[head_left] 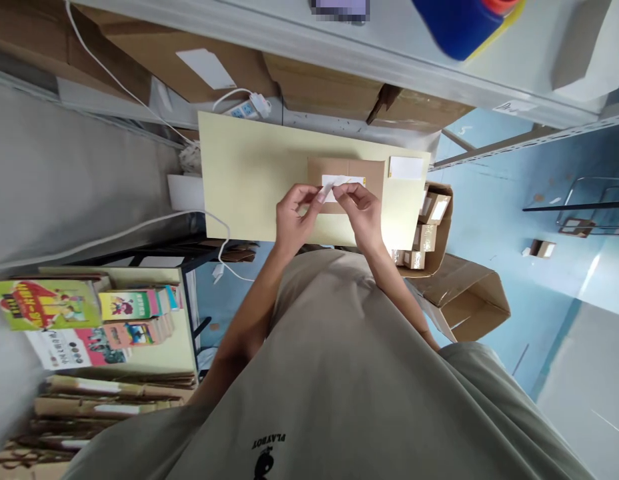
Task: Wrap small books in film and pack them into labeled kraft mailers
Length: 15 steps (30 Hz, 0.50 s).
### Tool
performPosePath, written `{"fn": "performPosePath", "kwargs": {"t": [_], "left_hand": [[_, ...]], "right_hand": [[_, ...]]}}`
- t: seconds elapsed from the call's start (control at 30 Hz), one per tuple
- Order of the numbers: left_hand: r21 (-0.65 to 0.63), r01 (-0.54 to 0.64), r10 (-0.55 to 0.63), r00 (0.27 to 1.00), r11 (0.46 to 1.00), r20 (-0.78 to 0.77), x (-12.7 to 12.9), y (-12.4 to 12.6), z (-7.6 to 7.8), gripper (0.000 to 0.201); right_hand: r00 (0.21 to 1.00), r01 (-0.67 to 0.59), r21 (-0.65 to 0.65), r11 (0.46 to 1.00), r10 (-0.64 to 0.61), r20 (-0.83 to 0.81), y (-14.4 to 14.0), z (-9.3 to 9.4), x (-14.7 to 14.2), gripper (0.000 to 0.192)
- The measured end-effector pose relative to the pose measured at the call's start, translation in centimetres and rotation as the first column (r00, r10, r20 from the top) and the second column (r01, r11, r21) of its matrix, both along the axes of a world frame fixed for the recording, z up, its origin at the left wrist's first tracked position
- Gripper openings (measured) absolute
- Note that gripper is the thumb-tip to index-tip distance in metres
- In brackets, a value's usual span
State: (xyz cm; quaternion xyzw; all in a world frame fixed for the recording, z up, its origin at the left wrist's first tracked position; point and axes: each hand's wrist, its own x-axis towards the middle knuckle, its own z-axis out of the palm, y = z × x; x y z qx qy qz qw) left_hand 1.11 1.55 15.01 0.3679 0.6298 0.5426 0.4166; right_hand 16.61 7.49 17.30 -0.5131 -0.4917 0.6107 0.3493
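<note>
A small cardboard box (374, 177) lies on the pale yellow tabletop (249, 180), below my hands. My left hand (295, 212) and my right hand (363, 212) are close together over it, fingers pinched. Between them is a white paper label (357, 180) with a yellow mark at its right corner. Its near edge looks lifted or folded where the fingertips grip it; whether it touches the box I cannot tell. A similar white label (406, 168) lies flat on the table right of the box.
Large cartons (319, 87) stand behind the table under a white shelf (469, 80). A power strip (243, 110) sits at the back left, and a white cable (139, 230) hangs nearby. Right of the table, an open carton (445, 230) holds several small boxes. Books (47, 305) lie at left.
</note>
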Motion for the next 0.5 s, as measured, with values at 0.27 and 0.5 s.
{"fn": "performPosePath", "kwargs": {"t": [0.27,0.5], "left_hand": [[-0.133,-0.181,0.206,0.956,0.975,0.209,1.8,-0.1,-3.6,0.060],[-0.182,-0.164,0.205,0.950,0.969,0.237,3.8,-0.5,-3.1,0.059]], "right_hand": [[0.993,0.078,-0.028,0.997,-0.075,0.091,1.5,-4.6,7.0,0.042],[0.992,0.020,-0.192,0.981,0.005,0.128,1.2,-7.9,9.8,0.048]]}}
